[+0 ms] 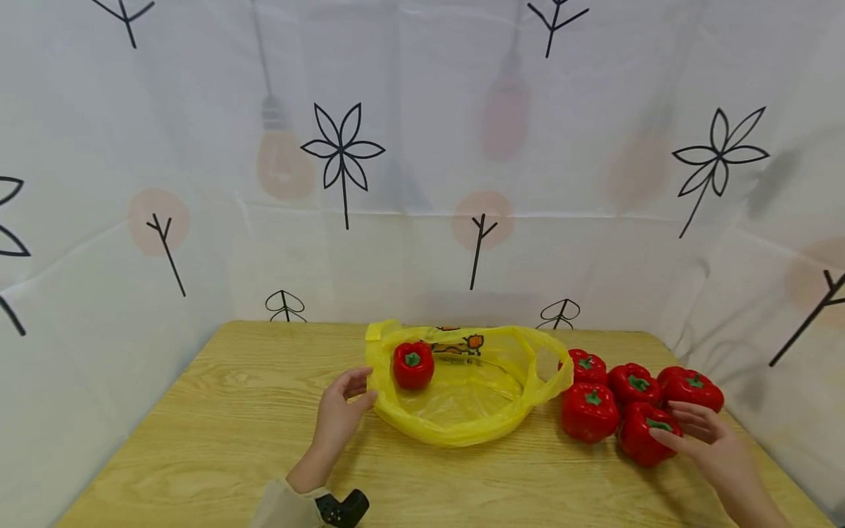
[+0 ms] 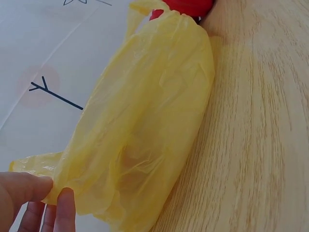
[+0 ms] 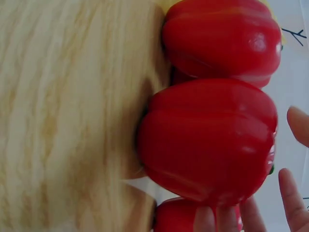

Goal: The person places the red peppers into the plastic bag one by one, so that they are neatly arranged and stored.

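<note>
A yellow plastic bag lies on the table with its mouth open upward, and one red bell pepper is inside at its left. My left hand pinches the bag's left rim between thumb and fingers; the left wrist view shows the thin plastic hanging from that grip. On the right, my right hand is over the front bell pepper of a cluster. Its fingers are spread at the pepper's far right side, and the thumb stands off near the green stem, as the right wrist view shows.
Several more red bell peppers, among them one by the bag and one at the far right, stand close together. A bag handle loop overlaps the nearest ones. White printed cloth encloses the wooden table.
</note>
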{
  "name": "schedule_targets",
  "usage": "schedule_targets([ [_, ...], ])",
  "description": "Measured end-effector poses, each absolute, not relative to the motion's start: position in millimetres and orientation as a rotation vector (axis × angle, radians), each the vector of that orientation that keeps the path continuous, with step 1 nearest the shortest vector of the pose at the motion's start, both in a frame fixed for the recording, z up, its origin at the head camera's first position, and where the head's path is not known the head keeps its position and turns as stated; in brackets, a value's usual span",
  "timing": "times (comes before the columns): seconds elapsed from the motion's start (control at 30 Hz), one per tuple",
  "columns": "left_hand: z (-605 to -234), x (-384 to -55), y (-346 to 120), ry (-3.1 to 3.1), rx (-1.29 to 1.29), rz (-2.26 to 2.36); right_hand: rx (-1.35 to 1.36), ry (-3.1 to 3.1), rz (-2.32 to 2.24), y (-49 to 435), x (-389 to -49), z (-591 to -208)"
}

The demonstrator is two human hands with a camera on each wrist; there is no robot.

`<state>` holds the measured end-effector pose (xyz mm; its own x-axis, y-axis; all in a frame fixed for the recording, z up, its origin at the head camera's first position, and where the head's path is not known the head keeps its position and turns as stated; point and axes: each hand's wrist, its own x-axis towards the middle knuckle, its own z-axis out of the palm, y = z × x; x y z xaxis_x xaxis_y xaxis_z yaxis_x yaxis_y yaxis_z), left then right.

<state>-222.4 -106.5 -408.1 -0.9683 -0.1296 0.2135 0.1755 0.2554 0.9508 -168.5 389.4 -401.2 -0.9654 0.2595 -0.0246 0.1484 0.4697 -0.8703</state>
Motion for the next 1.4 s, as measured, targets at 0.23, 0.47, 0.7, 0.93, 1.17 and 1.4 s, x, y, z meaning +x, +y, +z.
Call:
schedule_targets([
  [0.23,-406,-221,-106,-2.275,-0.047,-1.779,-0.426,-2.764,1.581,388,-173,-401],
  [0.47,-405,-221,-107,-2.261,-0.058,-1.798,-0.409,-2.788,1.589,393,-175,-411],
  [0.7,-408,-223,-108,-2.265,-0.055,-1.788,-0.448,-2.774,1.649,392,-177,-412],
  [0.93,-409,-223,-109,-2.272,-0.051,-1.802,-0.467,-2.759,1.675,386,-175,-407],
  [1.17,-411,-224,-108,-2.284,-0.052,-1.784,-0.464,-2.757,1.633,387,-175,-410],
  [1.4,-412,-224,-108,-2.269,-0.049,-1.804,-0.508,-2.72,1.656,392,-176,-414],
])
